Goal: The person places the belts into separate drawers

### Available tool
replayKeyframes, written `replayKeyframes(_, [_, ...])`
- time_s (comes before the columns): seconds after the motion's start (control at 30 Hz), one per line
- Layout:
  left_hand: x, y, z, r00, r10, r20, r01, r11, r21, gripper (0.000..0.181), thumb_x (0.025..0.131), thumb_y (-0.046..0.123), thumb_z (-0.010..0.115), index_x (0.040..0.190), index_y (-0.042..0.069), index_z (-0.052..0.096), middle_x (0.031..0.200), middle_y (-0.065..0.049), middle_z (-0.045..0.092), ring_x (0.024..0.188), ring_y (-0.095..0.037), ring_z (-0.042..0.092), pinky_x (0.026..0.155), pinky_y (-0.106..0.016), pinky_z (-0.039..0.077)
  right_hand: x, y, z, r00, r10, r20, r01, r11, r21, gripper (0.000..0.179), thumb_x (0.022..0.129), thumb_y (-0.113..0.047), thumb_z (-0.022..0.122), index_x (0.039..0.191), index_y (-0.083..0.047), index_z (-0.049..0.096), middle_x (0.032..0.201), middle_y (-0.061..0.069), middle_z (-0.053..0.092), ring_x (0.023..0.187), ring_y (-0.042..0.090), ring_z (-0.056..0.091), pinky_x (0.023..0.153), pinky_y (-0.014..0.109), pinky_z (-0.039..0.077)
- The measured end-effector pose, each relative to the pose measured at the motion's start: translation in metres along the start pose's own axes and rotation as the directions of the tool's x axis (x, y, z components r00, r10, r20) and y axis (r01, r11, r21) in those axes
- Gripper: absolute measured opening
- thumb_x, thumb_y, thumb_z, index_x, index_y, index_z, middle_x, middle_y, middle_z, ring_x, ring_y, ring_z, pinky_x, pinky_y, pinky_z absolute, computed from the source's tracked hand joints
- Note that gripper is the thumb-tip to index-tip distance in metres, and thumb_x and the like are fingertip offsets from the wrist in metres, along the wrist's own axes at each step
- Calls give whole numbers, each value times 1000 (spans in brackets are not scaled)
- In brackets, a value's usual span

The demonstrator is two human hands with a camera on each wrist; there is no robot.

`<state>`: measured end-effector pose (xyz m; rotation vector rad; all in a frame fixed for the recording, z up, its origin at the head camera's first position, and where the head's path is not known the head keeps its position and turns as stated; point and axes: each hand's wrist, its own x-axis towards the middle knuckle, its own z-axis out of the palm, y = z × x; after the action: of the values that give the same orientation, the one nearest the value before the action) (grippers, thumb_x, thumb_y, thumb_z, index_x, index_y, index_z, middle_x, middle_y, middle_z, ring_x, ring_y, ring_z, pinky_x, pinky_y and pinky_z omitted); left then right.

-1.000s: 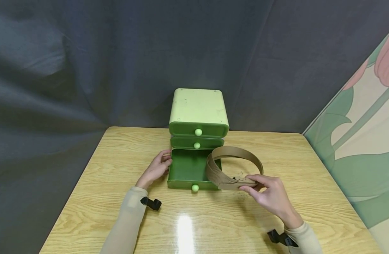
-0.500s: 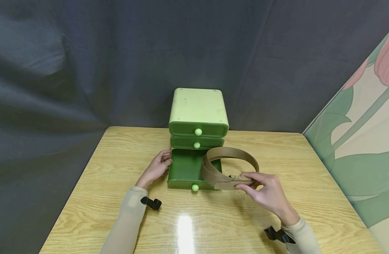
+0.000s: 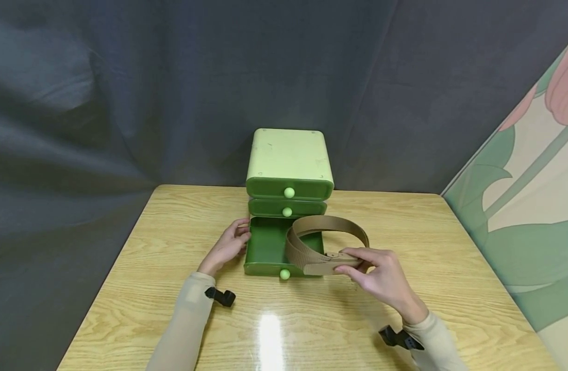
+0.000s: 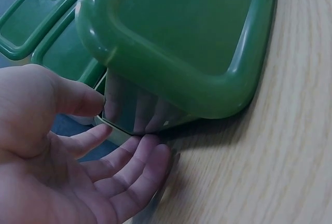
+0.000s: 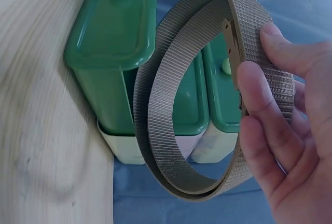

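A coiled tan webbing belt (image 3: 305, 252) hangs in the air over the right part of the pulled-out bottom drawer (image 3: 265, 242). My right hand (image 3: 381, 273) pinches it near the buckle (image 5: 233, 53), thumb on one side and fingers on the other. The coil forms a loose ring of more than one layer. At the drawer's left side, my left hand (image 3: 226, 248) touches the green wall with relaxed fingers, as the left wrist view shows close up (image 4: 104, 151). The visible drawer floor is bare green; its right part is hidden behind the belt.
The cream drawer cabinet (image 3: 290, 154) stands at the table's back, its top drawer (image 3: 270, 189) and middle drawer (image 3: 265, 207) pushed in farther than the bottom one. Behind the wooden table (image 3: 172, 221) hangs a dark curtain (image 3: 210, 93). A flower-patterned panel (image 3: 534, 206) borders the right side.
My right hand has carried the belt leftward, so more of the coil now lies over the open drawer. My left hand and the cabinet have stayed in place.
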<state>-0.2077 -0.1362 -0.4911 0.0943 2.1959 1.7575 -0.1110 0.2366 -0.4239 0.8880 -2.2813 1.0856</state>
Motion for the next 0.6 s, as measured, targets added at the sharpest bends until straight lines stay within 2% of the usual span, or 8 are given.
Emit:
replayKeyframes(0.27, [0, 0, 0, 1000, -1, -1, 1, 1000, 0, 54, 114, 15, 44, 166, 6, 31, 163, -29, 42, 129, -39, 61, 89, -36, 54, 5, -4, 8, 999, 2, 44, -3, 999, 33, 40, 68, 0, 97, 106, -3, 83, 80, 1, 80, 58, -5, 64, 53, 14, 52])
replayKeyframes(0.47, [0, 1, -1, 1000, -10, -6, 10, 1000, 7, 54, 114, 15, 44, 166, 7, 31, 162, -28, 44, 131, -39, 60, 89, -35, 54, 8, -3, 16, 998, -29, 55, 27, 998, 52, 39, 68, -2, 98, 104, -3, 83, 85, 6, 82, 60, -4, 65, 55, 13, 53])
replayKeyframes(0.6, [1, 0, 0, 1000, -13, -8, 13, 1000, 6, 54, 114, 16, 44, 166, 8, 32, 162, -27, 44, 131, -39, 60, 89, -35, 54, 10, -2, 22, 998, -21, 59, 18, 999, 51, 37, 69, -3, 98, 104, -4, 84, 87, 7, 82, 62, -4, 65, 56, 13, 53])
